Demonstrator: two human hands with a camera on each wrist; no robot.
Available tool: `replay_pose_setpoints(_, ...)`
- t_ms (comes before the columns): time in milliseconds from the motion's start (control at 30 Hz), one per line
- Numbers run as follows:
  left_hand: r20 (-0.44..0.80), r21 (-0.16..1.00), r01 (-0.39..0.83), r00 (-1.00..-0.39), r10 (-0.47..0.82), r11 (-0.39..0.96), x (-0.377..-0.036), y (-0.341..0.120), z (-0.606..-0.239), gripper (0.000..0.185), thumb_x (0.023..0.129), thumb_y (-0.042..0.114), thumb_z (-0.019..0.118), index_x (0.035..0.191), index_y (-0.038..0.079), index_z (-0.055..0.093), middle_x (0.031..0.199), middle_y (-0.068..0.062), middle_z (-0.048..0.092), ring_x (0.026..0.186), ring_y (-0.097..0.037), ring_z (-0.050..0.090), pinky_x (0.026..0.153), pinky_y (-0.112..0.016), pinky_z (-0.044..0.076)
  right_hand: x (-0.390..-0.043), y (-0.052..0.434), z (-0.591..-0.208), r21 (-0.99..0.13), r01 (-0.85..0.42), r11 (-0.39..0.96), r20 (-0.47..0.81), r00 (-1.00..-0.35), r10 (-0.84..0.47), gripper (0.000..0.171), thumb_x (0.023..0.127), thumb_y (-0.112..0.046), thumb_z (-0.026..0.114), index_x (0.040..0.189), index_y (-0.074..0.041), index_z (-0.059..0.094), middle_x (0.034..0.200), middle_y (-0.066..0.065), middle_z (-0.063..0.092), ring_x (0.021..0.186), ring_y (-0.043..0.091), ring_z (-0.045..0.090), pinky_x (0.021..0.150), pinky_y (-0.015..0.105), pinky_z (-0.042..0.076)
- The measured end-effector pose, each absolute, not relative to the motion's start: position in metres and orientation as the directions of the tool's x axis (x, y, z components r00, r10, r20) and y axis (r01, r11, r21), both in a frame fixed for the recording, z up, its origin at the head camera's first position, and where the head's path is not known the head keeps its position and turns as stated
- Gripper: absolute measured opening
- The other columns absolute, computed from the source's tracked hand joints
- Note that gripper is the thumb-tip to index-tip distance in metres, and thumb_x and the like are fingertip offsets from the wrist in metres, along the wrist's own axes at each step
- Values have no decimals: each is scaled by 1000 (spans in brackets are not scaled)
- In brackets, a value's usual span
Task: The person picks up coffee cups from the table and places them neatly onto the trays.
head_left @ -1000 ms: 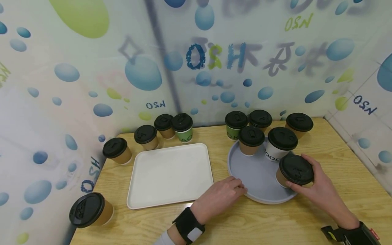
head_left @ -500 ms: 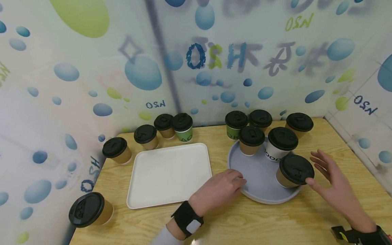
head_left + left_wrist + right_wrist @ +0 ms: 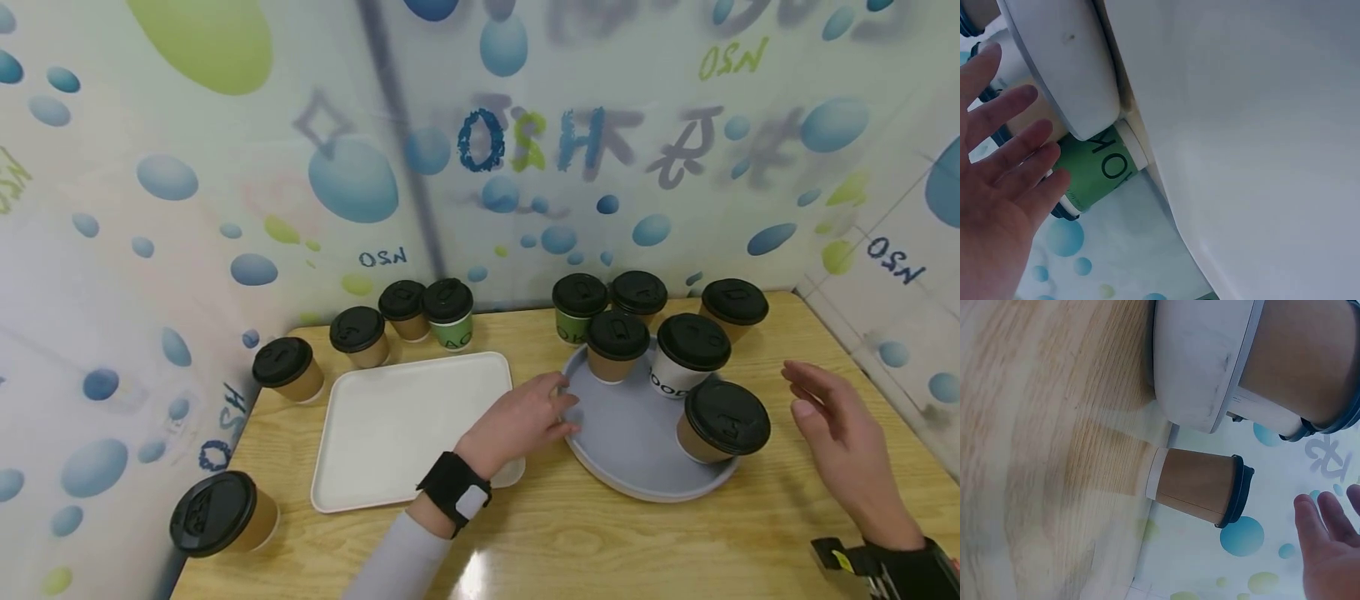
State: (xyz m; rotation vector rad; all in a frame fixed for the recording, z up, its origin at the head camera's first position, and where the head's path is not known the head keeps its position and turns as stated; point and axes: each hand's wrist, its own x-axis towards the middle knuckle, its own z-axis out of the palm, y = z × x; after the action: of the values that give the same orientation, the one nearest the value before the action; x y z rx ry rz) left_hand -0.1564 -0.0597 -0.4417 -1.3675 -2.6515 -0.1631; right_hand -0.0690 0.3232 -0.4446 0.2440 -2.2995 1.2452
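Front brown cup [image 3: 722,421] on round tray [image 3: 633,429], right-hand fingers [image 3: 821,379] near

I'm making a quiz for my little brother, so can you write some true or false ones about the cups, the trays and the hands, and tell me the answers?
1. The white cup stands on the round tray. True.
2. The right hand is gripping a cup. False: it holds nothing and is apart from the large brown cup.
3. The left hand is at the round tray's edge. True.
4. The lids are red. False: they are black.
5. The white tray is a circle. False: it is a rectangle with rounded corners.
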Motion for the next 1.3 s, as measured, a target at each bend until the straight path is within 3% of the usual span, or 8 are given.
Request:
replay_pose_setpoints(233, 133, 44, 813, -581, 803, 581, -158, -62, -443, 22, 101, 34, 70, 105, 15, 80, 117, -2, 67, 100, -10, 65, 91, -20, 52, -75, 327, -446, -727, -355, 588, 521, -843, 134, 42, 105, 1, 52, 147, 2, 52, 136, -20, 53, 123, -6, 49, 97, 3, 36)
replay_pose_setpoints(467, 153, 29, 836, -546, 824, 548, -145, -63, -443, 17, 100, 31, 72, 103, 17, 81, 103, 5, 65, 89, -4, 59, 79, -14, 49, -80, 332, -446, -736, -279, 617, 493, -846, 205, 40, 107, -8, 52, 147, -6, 56, 132, -22, 53, 116, -12, 48, 91, 1, 35)
replay_pose_setpoints(700, 153, -19, 866, -492, 857, 501, -125, -65, -447, 19, 96, 26, 77, 114, 19, 79, 109, 6, 67, 99, -5, 61, 88, -13, 48, -88, 334, -446, -739, -228, 634, 467, -852, 238, 41, 109, -13, 53, 149, -5, 53, 130, -28, 51, 115, -15, 47, 90, 0, 35)
replay_pose_setpoints(867, 135, -91, 890, -434, 891, 447, -113, -63, -445, 22, 97, 26, 75, 119, 21, 78, 113, 8, 69, 105, -7, 60, 95, -14, 46, -97, 336, -445, -753, -207, 625, 441, -863, 245, 41, 110, -17, 52, 149, -6, 51, 131, -25, 52, 116, -16, 47, 91, 0, 36)
replay_pose_setpoints(967, 123, -98, 902, -409, 904, 421, -107, -61, -443, 24, 99, 27, 73, 122, 20, 76, 115, 8, 69, 109, -6, 60, 99, -14, 44, -104, 337, -445, -761, -186, 622, 418, -873, 250, 43, 110, -20, 51, 151, -7, 49, 136, -17, 54, 118, -15, 47, 93, 0, 36)
replay_pose_setpoints(1167, 93, -65, 911, -400, 912, 406, -98, -54, -443, 25, 101, 25, 70, 125, 21, 75, 118, 10, 69, 112, -5, 60, 101, -14, 43, -122, 342, -443, -769, -112, 630, 353, -895, 272, 50, 111, -30, 49, 156, -10, 43, 151, 11, 50, 129, -11, 43, 103, 5, 31)
replay_pose_setpoints(1300, 71, -63, 912, -401, 913, 405, -94, -49, -443, 25, 102, 25, 69, 126, 22, 75, 116, 11, 69, 108, -5, 59, 98, -13, 45, -139, 346, -439, -771, -99, 629, 329, -907, 261, 56, 110, -33, 49, 158, -8, 38, 153, 24, 45, 141, 5, 43, 107, 7, 31)
